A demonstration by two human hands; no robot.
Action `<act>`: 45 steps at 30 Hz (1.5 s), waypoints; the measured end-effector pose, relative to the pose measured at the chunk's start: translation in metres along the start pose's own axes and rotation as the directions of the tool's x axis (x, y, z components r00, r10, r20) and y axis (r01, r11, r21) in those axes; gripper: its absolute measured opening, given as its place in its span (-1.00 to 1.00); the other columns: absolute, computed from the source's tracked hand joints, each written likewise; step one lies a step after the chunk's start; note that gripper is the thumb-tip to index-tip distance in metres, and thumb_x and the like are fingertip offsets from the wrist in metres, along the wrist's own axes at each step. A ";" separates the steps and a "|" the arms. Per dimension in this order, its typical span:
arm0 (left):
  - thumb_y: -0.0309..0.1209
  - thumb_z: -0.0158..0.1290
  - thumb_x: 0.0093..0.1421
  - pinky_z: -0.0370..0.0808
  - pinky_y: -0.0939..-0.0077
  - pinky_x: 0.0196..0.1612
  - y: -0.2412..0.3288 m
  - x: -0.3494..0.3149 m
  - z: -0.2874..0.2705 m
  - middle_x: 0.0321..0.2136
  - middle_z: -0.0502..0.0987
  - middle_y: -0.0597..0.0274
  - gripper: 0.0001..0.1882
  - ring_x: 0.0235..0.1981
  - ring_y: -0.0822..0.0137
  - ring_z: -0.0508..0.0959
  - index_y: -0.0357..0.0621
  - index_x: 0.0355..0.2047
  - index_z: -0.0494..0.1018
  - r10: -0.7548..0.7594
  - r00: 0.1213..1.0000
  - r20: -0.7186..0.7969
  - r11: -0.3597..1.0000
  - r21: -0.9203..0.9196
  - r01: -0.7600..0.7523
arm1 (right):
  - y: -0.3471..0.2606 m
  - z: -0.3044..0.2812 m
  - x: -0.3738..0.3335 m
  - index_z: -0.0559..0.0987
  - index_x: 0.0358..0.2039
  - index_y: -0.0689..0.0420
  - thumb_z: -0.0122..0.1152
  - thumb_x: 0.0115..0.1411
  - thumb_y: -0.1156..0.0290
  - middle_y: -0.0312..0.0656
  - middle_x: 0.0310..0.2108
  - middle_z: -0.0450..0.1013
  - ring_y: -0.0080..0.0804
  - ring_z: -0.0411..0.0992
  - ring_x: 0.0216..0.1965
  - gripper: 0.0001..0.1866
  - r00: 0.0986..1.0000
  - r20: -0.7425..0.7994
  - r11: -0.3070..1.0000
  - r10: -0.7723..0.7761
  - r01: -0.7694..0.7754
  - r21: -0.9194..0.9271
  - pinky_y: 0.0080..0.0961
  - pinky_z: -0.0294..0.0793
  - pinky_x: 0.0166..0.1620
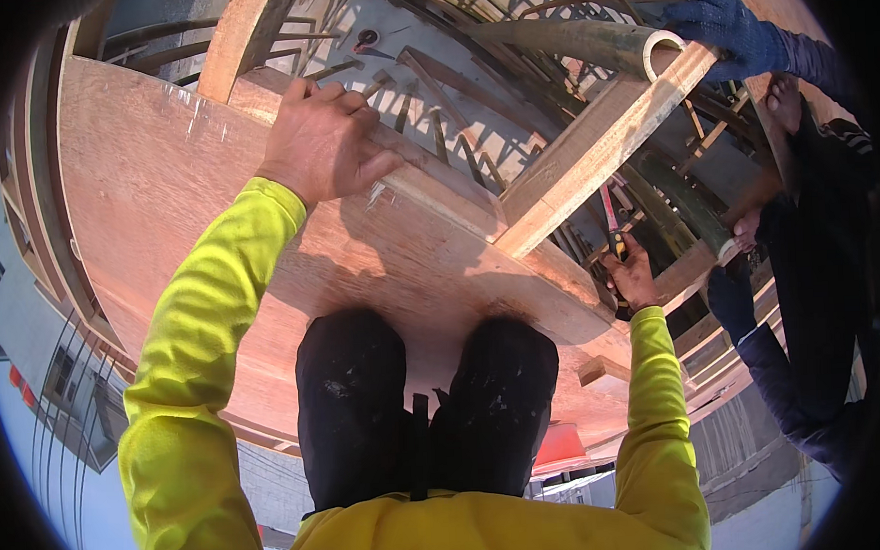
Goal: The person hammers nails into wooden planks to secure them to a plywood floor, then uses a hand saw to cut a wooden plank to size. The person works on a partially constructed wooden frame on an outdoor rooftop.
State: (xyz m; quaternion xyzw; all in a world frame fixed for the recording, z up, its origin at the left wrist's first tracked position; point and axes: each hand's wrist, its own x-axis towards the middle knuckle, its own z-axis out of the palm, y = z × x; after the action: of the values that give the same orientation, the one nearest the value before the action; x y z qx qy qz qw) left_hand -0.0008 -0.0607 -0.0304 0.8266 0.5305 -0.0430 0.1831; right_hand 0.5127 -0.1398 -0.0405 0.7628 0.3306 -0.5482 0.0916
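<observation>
My left hand [327, 141] curls its fingers over a long timber beam [442, 197] along the edge of the reddish plywood sheet [165, 178]. Farther right, my right hand [634, 276] is closed round a tool [614, 238] with a black-and-yellow handle and a narrow red part pointing away from me. Its working end is too small to make out. Between my hands a square timber crosspiece [601, 163] meets the beam and slants away to the far right. My knees are on the plywood.
A co-worker's blue-gloved hand [717, 23] is at the crosspiece's far end, beside a thick bamboo pole [587, 47]. Their other gloved hand [732, 299] is low at the right. Beyond the beam, gaps show a floor [393, 44] far below with loose timber. An upright timber [243, 39] stands at the left.
</observation>
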 end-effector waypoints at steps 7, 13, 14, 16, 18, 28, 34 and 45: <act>0.20 0.18 0.03 0.35 0.29 -0.07 0.002 0.003 -0.002 -0.33 0.63 0.32 -0.43 -0.21 0.26 0.57 -0.07 -0.31 0.71 0.026 1.000 -0.005 0.999 0.039 -0.026 | -0.010 0.064 0.149 0.40 0.30 0.17 0.27 0.24 0.21 0.05 -0.10 0.51 -0.15 0.47 -0.23 -0.35 0.832 0.531 0.726 -0.162 0.465 -0.507 -0.34 0.49 -0.14; 0.09 0.20 -0.07 0.36 0.21 -0.05 0.003 0.006 -0.006 -0.31 0.63 0.16 -0.40 -0.23 0.08 0.57 -0.16 -0.21 0.68 0.032 0.998 0.046 0.999 0.006 -0.032 | -0.006 0.077 0.174 0.41 0.27 0.18 0.28 0.24 0.24 0.04 -0.12 0.52 -0.16 0.48 -0.23 -0.38 0.766 0.590 0.699 -0.253 0.567 -0.436 -0.34 0.49 -0.14; 0.08 0.21 -0.07 0.37 0.21 -0.04 0.000 0.007 -0.003 -0.30 0.64 0.14 -0.40 -0.23 0.07 0.57 -0.17 -0.20 0.68 0.044 0.998 0.039 0.999 0.000 -0.044 | -0.004 0.075 0.174 0.42 0.26 0.18 0.28 0.23 0.24 0.03 -0.12 0.52 -0.17 0.48 -0.23 -0.39 0.764 0.592 0.698 -0.256 0.569 -0.434 -0.34 0.49 -0.14; 0.07 0.22 -0.08 0.37 0.20 -0.03 -0.001 0.005 0.000 -0.29 0.64 0.10 -0.39 -0.23 0.04 0.57 -0.18 -0.17 0.67 0.060 0.998 0.035 0.998 -0.016 -0.060 | 0.004 0.072 0.173 0.42 0.25 0.18 0.28 0.23 0.25 0.03 -0.13 0.52 -0.17 0.48 -0.24 -0.40 0.759 0.601 0.701 -0.252 0.571 -0.427 -0.34 0.49 -0.15; 0.07 0.23 -0.09 0.38 0.20 -0.04 0.000 0.007 0.001 -0.30 0.64 0.12 -0.41 -0.25 0.08 0.58 -0.15 -0.19 0.68 0.075 0.997 0.031 0.997 -0.005 -0.075 | 0.012 0.070 0.171 0.43 0.24 0.18 0.28 0.23 0.25 0.02 -0.14 0.52 -0.17 0.48 -0.24 -0.41 0.750 0.613 0.711 -0.247 0.571 -0.411 -0.34 0.49 -0.15; 0.17 0.19 -0.05 0.36 0.27 -0.08 -0.001 0.009 -0.004 -0.32 0.65 0.26 -0.41 -0.26 0.19 0.59 -0.08 -0.23 0.69 0.098 0.994 0.038 0.994 0.050 -0.100 | 0.002 0.084 0.180 0.45 0.18 0.18 0.28 0.21 0.29 0.00 -0.18 0.53 -0.20 0.49 -0.25 -0.46 0.714 0.637 0.697 -0.291 0.614 -0.370 -0.33 0.49 -0.15; 0.19 0.17 -0.02 0.36 0.29 -0.12 0.007 0.004 -0.002 -0.33 0.64 0.28 -0.41 -0.26 0.22 0.58 -0.05 -0.24 0.69 0.103 0.994 0.028 0.994 0.042 -0.105 | 0.018 0.076 0.159 0.46 0.14 0.19 0.29 0.20 0.31 -0.01 -0.21 0.53 -0.21 0.49 -0.26 -0.49 0.714 0.650 0.721 -0.260 0.591 -0.361 -0.33 0.49 -0.16; 0.20 0.18 -0.01 0.36 0.27 -0.11 0.003 0.007 -0.004 -0.33 0.65 0.29 -0.41 -0.27 0.20 0.58 -0.06 -0.24 0.68 0.101 0.994 0.040 0.994 0.034 -0.103 | 0.020 0.084 0.157 0.49 0.08 0.20 0.29 0.19 0.36 -0.04 -0.25 0.54 -0.24 0.50 -0.27 -0.55 0.715 0.642 0.742 -0.277 0.583 -0.330 -0.33 0.50 -0.16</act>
State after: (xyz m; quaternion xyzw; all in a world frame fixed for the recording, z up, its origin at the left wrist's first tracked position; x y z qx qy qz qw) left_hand 0.0047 -0.0549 -0.0278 0.8548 0.4831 -0.0590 0.1800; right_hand 0.4879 -0.1345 -0.2177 0.4138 0.5969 -0.6418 0.2461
